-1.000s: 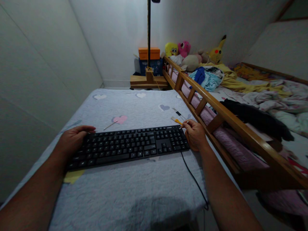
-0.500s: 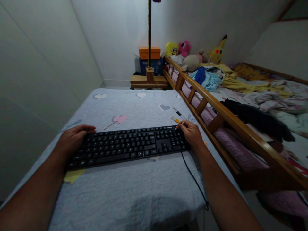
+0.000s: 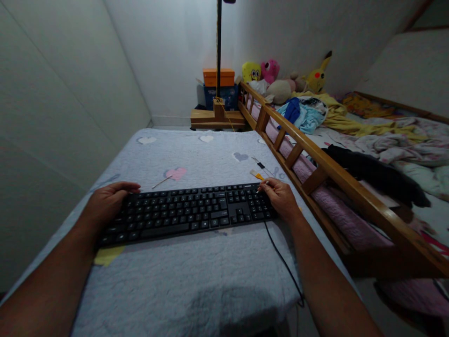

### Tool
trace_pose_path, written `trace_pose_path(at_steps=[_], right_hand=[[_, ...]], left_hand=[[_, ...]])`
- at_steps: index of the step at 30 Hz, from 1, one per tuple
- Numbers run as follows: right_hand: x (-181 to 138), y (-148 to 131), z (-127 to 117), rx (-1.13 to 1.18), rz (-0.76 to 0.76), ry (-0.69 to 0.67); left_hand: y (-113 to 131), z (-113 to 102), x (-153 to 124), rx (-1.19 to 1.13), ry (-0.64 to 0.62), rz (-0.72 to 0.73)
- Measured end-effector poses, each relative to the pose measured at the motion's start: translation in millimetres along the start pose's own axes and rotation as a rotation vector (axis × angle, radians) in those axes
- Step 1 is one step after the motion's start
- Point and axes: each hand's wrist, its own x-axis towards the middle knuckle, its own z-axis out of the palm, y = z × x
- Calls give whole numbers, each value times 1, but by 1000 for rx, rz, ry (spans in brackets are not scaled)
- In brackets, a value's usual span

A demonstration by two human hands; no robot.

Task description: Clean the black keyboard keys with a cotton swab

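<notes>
A black keyboard [image 3: 189, 210] lies across the quilt, slightly slanted, its cable trailing off at the right. My left hand [image 3: 107, 203] is closed around the keyboard's left end, thumb on top near the upper corner. Over the number pad at the right end, my right hand [image 3: 278, 194] pinches a thin white cotton swab [image 3: 260, 189], its tip at the upper keys. Whether the tip touches a key I cannot tell. Another cotton swab [image 3: 162, 181] lies on the quilt behind the keyboard. Just beyond my right fingers is a small brush with a yellow handle [image 3: 258, 176].
A thin tool with a black middle [image 3: 260, 165] lies beyond the brush. Along the right runs a wooden bed rail [image 3: 305, 145], with clothes and plush toys behind it. A wooden stand base [image 3: 217, 119] and an orange box [image 3: 218, 77] are at the back.
My right fingers have tilted the cotton swab, its tip shifting slightly lower over the number pad. My left hand and the keyboard stay in place.
</notes>
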Motion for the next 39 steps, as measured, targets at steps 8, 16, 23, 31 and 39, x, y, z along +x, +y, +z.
trace_pose_path(at_steps=[8,16,23,31,39], right_hand=[[-2,1,-2,4,1,-16],[-3,6,-10,58,87,48],[-4,4,-10,53,76,51],[-4,1,-2,40,24,4],[-6,8,-4,67,50,36]], left_hand=[[0,0,0,-22,6,27],[-2,1,2,-15,14,28],[2,0,-1,-10,10,20],[5,-1,-3,-5,13,9],[-1,0,1,-9,9,45]])
